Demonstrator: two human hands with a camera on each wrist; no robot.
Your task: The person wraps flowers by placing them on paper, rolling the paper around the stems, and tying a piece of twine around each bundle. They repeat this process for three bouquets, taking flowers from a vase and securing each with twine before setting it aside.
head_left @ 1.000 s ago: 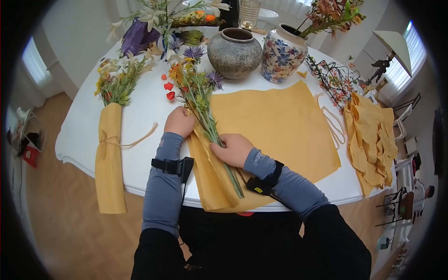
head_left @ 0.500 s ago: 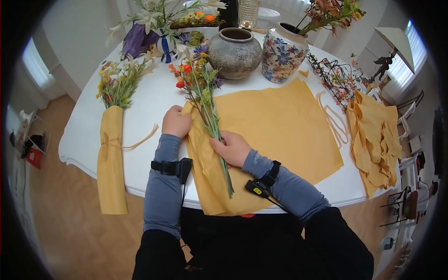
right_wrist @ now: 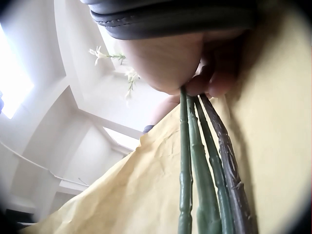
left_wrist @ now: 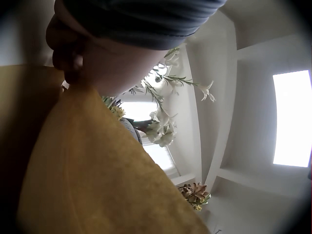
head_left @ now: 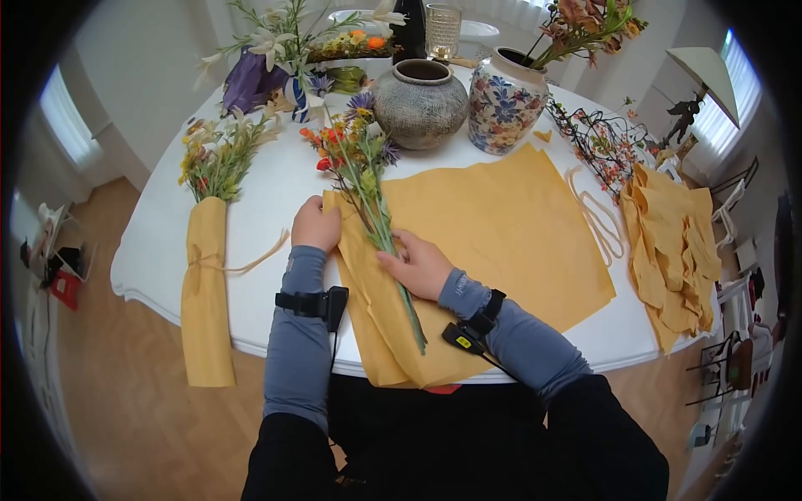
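Note:
My left hand (head_left: pixel 317 225) grips the left edge of a sheet of yellow-brown wrapping paper (head_left: pixel 493 225). In the left wrist view, the fingers curl over a corner of that paper (left_wrist: pixel 102 170). With my right hand (head_left: pixel 420 266) I hold the stems of a flower bunch (head_left: pixel 361 167), thumb across them. Red, orange and purple blooms point away from me, and the stem ends lie toward me over the paper. Seen from the right wrist, several green stems (right_wrist: pixel 202 170) and a brown one run out from under the fingers.
A wrapped bouquet (head_left: pixel 207 284) tied with twine lies at left. Behind stand a grey round pot (head_left: pixel 419 104), a floral vase (head_left: pixel 507 100) and white lilies (head_left: pixel 276 42). At right are looped cord (head_left: pixel 597 217), berry branches (head_left: pixel 603 146) and crumpled paper (head_left: pixel 668 250).
The left hand has moved slightly left and toward me with the paper edge. The bunch has shifted, its red blooms now closer to the other flowers. The right hand still holds the stems.

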